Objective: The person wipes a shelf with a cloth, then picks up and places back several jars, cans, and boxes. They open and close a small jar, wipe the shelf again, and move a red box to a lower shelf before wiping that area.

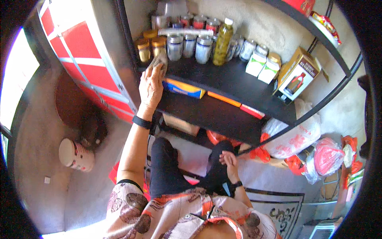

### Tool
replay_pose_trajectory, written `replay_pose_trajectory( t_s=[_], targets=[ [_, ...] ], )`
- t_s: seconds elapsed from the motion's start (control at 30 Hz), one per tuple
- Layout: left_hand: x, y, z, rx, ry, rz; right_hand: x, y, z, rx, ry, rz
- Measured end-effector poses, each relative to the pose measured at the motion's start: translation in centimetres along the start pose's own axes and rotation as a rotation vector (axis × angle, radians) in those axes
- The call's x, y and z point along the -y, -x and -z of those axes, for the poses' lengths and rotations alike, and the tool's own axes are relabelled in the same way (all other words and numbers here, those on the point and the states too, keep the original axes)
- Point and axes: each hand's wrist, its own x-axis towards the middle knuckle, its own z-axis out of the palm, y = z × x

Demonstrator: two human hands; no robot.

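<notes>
My left hand (151, 85) reaches up to the left end of the black shelf (187, 68). Its fingers are closed on a bunched greyish cloth (160, 63), which is pressed near the shelf's front edge. Just behind the cloth stand jars with yellow lids (158, 44), and lidded glass jars (203, 49) line up to their right. My right hand (229, 160) rests by my right knee, holding nothing, with its fingers apart.
A tall bottle of green contents (223, 42), white cartons (256, 65) and an appliance box (295, 75) stand farther right. Below lie a blue-and-yellow box (184, 88) and stuffed plastic bags (296, 135). A red-panelled cabinet (81, 40) and white bucket (75, 155) are at left.
</notes>
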Motion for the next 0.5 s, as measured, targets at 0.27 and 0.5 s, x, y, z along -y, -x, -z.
replay_pose_trajectory(
  t_s=[0.27,0.5],
  targets=[
    [-5.4,0.1,-5.0,0.162,0.063,-0.298,-2.1,-0.5,0.7,0.041,0.099,0.067],
    [-13.5,5.7,-3.1,0.438,0.579,-0.257,-2.2,0.0,0.6,0.017,0.29,0.129]
  ],
)
